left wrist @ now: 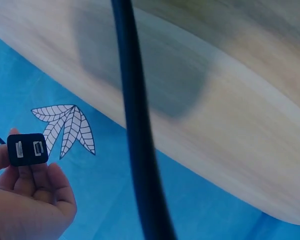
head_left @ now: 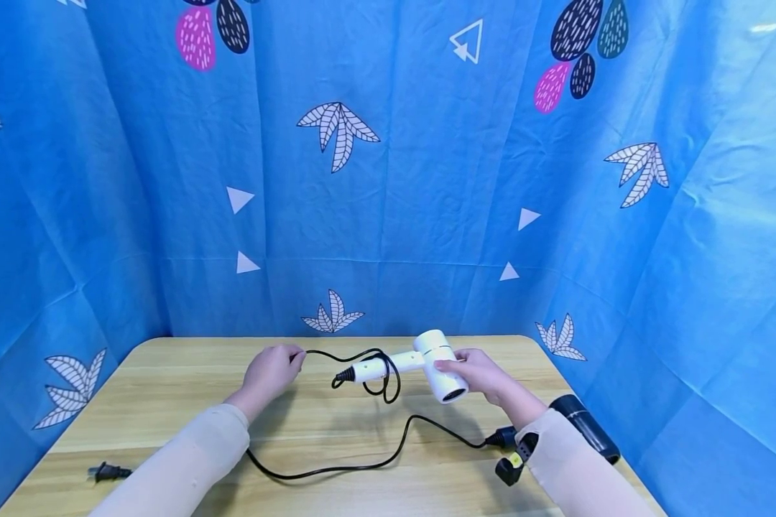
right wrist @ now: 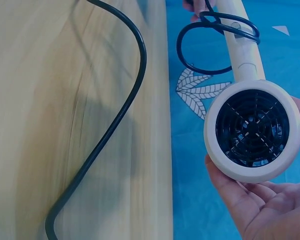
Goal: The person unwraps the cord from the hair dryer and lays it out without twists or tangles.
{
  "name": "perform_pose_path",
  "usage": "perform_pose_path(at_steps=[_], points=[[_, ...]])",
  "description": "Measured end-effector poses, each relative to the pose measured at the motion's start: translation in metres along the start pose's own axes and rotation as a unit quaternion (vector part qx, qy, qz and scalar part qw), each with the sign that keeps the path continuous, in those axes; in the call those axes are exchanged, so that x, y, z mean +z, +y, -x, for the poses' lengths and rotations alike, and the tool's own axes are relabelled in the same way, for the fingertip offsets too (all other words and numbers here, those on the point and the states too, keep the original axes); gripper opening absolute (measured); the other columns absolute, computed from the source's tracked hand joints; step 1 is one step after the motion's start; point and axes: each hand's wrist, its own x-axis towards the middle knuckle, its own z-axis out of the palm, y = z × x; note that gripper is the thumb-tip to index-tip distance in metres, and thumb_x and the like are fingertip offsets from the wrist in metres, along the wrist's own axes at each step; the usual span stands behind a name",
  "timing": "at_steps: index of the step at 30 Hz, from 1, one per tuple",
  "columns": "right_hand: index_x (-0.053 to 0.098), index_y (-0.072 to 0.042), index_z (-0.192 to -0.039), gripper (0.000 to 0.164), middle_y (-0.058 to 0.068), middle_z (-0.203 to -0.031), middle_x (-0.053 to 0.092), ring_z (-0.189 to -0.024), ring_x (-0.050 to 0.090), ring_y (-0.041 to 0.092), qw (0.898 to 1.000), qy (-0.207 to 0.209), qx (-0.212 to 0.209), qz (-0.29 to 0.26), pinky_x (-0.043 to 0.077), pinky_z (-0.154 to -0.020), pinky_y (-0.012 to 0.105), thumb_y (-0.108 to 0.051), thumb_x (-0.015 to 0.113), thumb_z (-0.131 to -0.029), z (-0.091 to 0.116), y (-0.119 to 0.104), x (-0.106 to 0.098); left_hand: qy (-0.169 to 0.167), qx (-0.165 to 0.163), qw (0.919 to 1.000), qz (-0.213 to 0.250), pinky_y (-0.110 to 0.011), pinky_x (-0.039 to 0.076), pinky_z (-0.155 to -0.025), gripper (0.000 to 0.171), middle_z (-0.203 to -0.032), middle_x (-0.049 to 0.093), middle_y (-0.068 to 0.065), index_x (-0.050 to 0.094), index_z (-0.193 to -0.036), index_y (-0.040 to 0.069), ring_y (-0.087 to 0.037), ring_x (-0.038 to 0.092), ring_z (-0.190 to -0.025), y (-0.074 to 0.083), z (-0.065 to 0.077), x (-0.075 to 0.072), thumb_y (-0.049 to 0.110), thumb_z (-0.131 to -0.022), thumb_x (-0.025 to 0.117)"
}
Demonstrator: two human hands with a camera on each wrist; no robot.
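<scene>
My right hand [head_left: 481, 371] grips the barrel of a white hair dryer [head_left: 436, 362], raised over the table. Its handle points left, with the black cord [head_left: 388, 377] looped loosely around it. At the far end of that cord, my left hand [head_left: 271, 375] pinches a black two-prong plug [left wrist: 27, 150], its prongs facing the left wrist camera. In the right wrist view, the dryer's dark grille [right wrist: 252, 128] faces the camera, with fingers and thumb around the barrel.
A black hair dryer [head_left: 585, 425] lies at the table's right side, partly hidden by my right sleeve. Its black cord [head_left: 336, 470] curves across the front of the wooden table [head_left: 336, 431] and passes behind my left forearm. Another black plug [head_left: 108, 472] rests at the left. Blue patterned curtains [head_left: 388, 215] surround the table.
</scene>
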Motion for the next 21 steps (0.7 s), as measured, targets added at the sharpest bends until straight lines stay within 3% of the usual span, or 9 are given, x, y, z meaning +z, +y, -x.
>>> perform_pose_path(at_steps=[7,13,17,21], points=[[0.051,0.015,-0.13,0.063,0.014,-0.102,0.069,-0.084,0.068,0.02,1.0,-0.002,-0.001,-0.002,0.058,-0.074,0.037,-0.034,0.069,-0.094,-0.001,0.002,-0.002,-0.027,-0.017,0.9995,-0.003,-0.052,0.053,-0.086,0.023,-0.101,0.074,-0.009,0.077,-0.106,0.007,-0.027,0.068,-0.09,-0.003,0.005,0.004,0.019,-0.1,0.058],[0.051,0.015,-0.13,0.062,0.015,-0.103,0.068,-0.086,0.069,0.021,1.0,-0.002,-0.002,-0.009,0.058,-0.075,0.038,-0.033,0.068,-0.094,-0.002,0.004,-0.004,-0.055,-0.031,0.998,-0.006,-0.049,0.053,-0.084,0.022,-0.104,0.073,-0.009,0.077,-0.106,0.008,-0.018,0.063,-0.077,-0.005,0.008,0.007,0.02,-0.1,0.059],[0.05,0.016,-0.131,0.063,0.015,-0.103,0.068,-0.086,0.069,0.021,1.0,-0.006,-0.006,-0.015,0.058,-0.075,0.038,-0.032,0.068,-0.095,-0.002,0.004,-0.005,-0.069,-0.032,0.9971,-0.006,-0.045,0.053,-0.074,0.022,-0.089,0.071,-0.006,0.077,-0.106,0.007,-0.014,0.054,-0.063,-0.007,0.01,0.009,0.02,-0.1,0.059],[0.05,0.015,-0.131,0.062,0.015,-0.103,0.069,-0.087,0.069,0.021,1.0,-0.006,-0.008,-0.021,0.058,-0.075,0.038,-0.033,0.068,-0.095,-0.002,0.004,-0.006,-0.074,-0.028,0.9969,-0.004,-0.046,0.054,-0.078,0.021,-0.094,0.073,-0.007,0.077,-0.105,0.007,-0.013,0.057,-0.066,-0.009,0.013,0.01,0.019,-0.099,0.06]])
